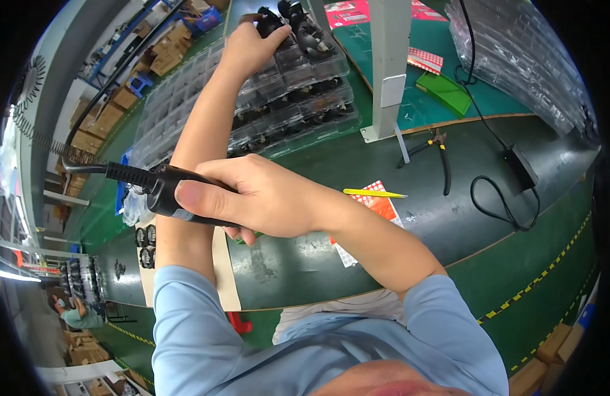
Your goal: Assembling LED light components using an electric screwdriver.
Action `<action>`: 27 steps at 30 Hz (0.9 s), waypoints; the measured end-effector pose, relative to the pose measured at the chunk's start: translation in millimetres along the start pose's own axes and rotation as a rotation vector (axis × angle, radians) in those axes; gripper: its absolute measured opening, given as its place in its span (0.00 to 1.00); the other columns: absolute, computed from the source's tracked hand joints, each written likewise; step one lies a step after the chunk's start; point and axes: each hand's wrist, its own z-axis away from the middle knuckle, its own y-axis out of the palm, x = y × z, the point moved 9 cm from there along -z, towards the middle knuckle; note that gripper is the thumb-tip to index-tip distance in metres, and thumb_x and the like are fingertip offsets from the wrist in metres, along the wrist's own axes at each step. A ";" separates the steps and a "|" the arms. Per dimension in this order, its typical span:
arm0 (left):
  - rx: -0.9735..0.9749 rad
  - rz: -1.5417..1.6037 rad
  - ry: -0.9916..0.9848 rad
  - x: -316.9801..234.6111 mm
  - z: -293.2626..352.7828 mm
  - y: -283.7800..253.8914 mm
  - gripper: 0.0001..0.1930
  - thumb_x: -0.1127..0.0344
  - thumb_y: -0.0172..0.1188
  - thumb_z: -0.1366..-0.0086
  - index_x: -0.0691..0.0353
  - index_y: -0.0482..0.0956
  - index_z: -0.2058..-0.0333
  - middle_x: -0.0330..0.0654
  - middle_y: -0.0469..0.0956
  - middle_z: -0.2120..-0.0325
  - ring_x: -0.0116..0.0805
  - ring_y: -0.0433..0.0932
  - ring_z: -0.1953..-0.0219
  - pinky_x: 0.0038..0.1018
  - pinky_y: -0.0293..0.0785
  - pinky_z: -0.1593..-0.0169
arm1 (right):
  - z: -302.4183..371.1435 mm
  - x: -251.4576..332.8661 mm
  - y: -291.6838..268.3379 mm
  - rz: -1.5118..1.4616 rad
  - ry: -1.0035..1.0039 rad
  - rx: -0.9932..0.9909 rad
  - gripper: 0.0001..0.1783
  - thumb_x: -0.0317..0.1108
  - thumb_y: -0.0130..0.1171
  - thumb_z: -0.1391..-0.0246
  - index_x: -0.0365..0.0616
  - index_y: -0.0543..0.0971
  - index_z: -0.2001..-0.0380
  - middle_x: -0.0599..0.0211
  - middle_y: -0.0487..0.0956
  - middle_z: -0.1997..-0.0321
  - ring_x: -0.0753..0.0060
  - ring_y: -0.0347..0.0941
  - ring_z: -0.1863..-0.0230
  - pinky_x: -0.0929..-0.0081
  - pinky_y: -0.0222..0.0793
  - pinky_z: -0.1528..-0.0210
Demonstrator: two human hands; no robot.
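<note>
My left hand (249, 49) reaches to the far side of the bench, its thumb and fingers closed around a dark rounded part (270, 24) on top of a stack of clear plastic trays (252, 99). More black parts (311, 39) lie on the top tray beside it. My right hand (265, 195) is wrapped round a black corded electric screwdriver (179, 191), held across and above my left forearm. The cord leaves its end toward the left; the tip is hidden by my hand.
Yellow tweezers (374, 193) lie on a red-and-white packet (381, 208). Pliers (441, 155) rest near a metal post (389, 72). A power adapter (520, 166) with cable sits at the right. Small black parts (146, 247) lie on a beige board (224, 277). Another person (80, 313) is far left.
</note>
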 end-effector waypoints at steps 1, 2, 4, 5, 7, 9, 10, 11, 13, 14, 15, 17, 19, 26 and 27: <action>-0.027 -0.014 0.051 -6.4 1.9 2.9 0.44 0.36 0.65 0.40 0.68 0.70 0.37 0.59 0.85 0.60 0.54 0.84 0.54 0.39 0.77 0.49 | 0.2 -0.6 0.2 -0.004 0.000 0.003 0.34 0.65 0.51 0.33 0.38 0.78 0.68 0.74 0.72 0.80 0.84 0.71 0.80 0.81 0.68 0.78; -0.028 -0.015 0.046 -5.5 4.1 3.9 0.44 0.36 0.65 0.40 0.68 0.70 0.37 0.59 0.85 0.60 0.54 0.84 0.54 0.39 0.77 0.49 | 0.6 -1.6 0.8 -0.005 0.003 0.007 0.34 0.65 0.51 0.33 0.38 0.78 0.68 0.74 0.72 0.80 0.84 0.71 0.80 0.81 0.68 0.78; 0.080 0.066 -0.009 -3.7 13.6 10.5 0.44 0.35 0.61 0.38 0.66 0.69 0.36 0.58 0.85 0.60 0.55 0.84 0.54 0.39 0.76 0.47 | 1.3 -2.9 -2.6 -0.033 -0.014 -0.036 0.39 0.70 0.53 0.38 0.38 0.83 0.60 0.69 0.75 0.79 0.82 0.71 0.81 0.80 0.70 0.78; 0.112 0.097 -0.062 -7.6 24.8 3.8 0.42 0.35 0.59 0.36 0.65 0.69 0.35 0.60 0.83 0.54 0.55 0.83 0.50 0.39 0.76 0.45 | -0.2 -6.5 -2.5 -0.041 -0.030 -0.044 0.37 0.68 0.53 0.36 0.38 0.82 0.61 0.70 0.75 0.79 0.83 0.72 0.81 0.81 0.70 0.79; -0.055 0.002 0.000 5.7 43.8 -20.1 0.42 0.36 0.59 0.35 0.65 0.68 0.35 0.60 0.81 0.51 0.53 0.82 0.48 0.38 0.75 0.44 | 0.2 -8.1 1.6 -0.052 -0.001 -0.035 0.37 0.68 0.52 0.36 0.38 0.81 0.62 0.70 0.75 0.78 0.83 0.72 0.81 0.81 0.70 0.79; -0.084 0.254 0.042 -12.6 82.4 -44.6 0.32 0.49 0.62 0.32 0.65 0.70 0.37 0.55 0.81 0.49 0.45 0.81 0.47 0.34 0.75 0.42 | 0.3 -12.5 -5.9 -0.094 -0.037 -0.043 0.35 0.67 0.51 0.35 0.39 0.79 0.65 0.70 0.76 0.78 0.83 0.73 0.81 0.81 0.71 0.78; -0.099 0.393 0.052 -12.2 102.1 -58.9 0.29 0.54 0.63 0.31 0.66 0.71 0.38 0.53 0.81 0.49 0.41 0.81 0.47 0.33 0.75 0.42 | -1.2 -17.5 -7.3 -0.086 -0.052 -0.039 0.35 0.66 0.51 0.34 0.39 0.79 0.65 0.71 0.75 0.78 0.83 0.73 0.80 0.81 0.71 0.78; -0.121 0.569 0.047 -2.3 120.3 -68.0 0.24 0.61 0.63 0.30 0.68 0.73 0.41 0.48 0.82 0.50 0.35 0.81 0.47 0.30 0.76 0.42 | -2.3 -20.8 -7.3 -0.088 -0.042 -0.041 0.33 0.65 0.51 0.33 0.40 0.78 0.64 0.73 0.75 0.77 0.84 0.73 0.79 0.81 0.72 0.78; -0.109 0.696 0.033 46.4 164.0 -87.6 0.19 0.66 0.62 0.31 0.67 0.75 0.44 0.47 0.83 0.54 0.33 0.81 0.49 0.28 0.76 0.45 | -1.1 -12.9 -6.8 0.029 -0.039 -0.094 0.41 0.70 0.35 0.31 0.40 0.77 0.54 0.70 0.78 0.76 0.81 0.74 0.79 0.84 0.70 0.76; -0.018 0.518 -0.249 32.2 201.1 -90.1 0.18 0.65 0.64 0.33 0.66 0.77 0.47 0.46 0.84 0.56 0.34 0.82 0.52 0.29 0.77 0.48 | -0.6 -22.3 -21.0 0.088 -0.025 -0.144 0.48 0.75 0.27 0.34 0.38 0.77 0.53 0.69 0.77 0.76 0.80 0.74 0.79 0.82 0.70 0.74; 0.071 0.992 -0.205 67.2 235.7 -88.9 0.20 0.72 0.57 0.27 0.60 0.66 0.39 0.39 0.78 0.52 0.30 0.75 0.49 0.29 0.71 0.41 | -5.1 -18.1 -14.4 0.080 -0.063 -0.097 0.53 0.78 0.22 0.36 0.36 0.76 0.53 0.70 0.76 0.77 0.79 0.73 0.79 0.82 0.70 0.73; -0.076 0.686 -0.231 48.1 275.0 -124.4 0.14 0.71 0.60 0.29 0.60 0.74 0.47 0.39 0.78 0.52 0.27 0.76 0.48 0.26 0.72 0.43 | -3.5 -38.1 -16.9 -0.358 0.129 -0.336 0.49 0.77 0.27 0.36 0.39 0.77 0.56 0.61 0.77 0.78 0.70 0.73 0.82 0.74 0.72 0.78; -0.085 0.501 -0.488 62.4 321.1 -144.3 0.15 0.70 0.61 0.30 0.63 0.74 0.47 0.40 0.79 0.54 0.27 0.77 0.50 0.26 0.75 0.48 | -10.1 -17.9 -14.5 -0.175 -0.114 0.025 0.44 0.72 0.36 0.32 0.35 0.77 0.53 0.62 0.79 0.73 0.70 0.79 0.71 0.76 0.75 0.64; 0.004 -0.119 -0.459 85.0 468.4 -181.2 0.24 0.60 0.72 0.40 0.63 0.78 0.48 0.51 0.79 0.50 0.46 0.80 0.51 0.36 0.77 0.50 | -9.3 -52.3 -42.9 0.032 0.003 0.065 0.60 0.80 0.45 0.43 0.27 0.62 0.35 0.65 0.69 0.61 0.71 0.68 0.63 0.66 0.64 0.51; 0.020 -0.073 -0.450 82.7 479.9 -176.3 0.26 0.59 0.73 0.41 0.63 0.77 0.46 0.54 0.76 0.46 0.51 0.75 0.42 0.40 0.74 0.43 | -5.7 -53.8 -48.5 -0.021 0.008 0.060 0.60 0.80 0.46 0.44 0.28 0.63 0.35 0.65 0.69 0.61 0.71 0.68 0.63 0.67 0.64 0.51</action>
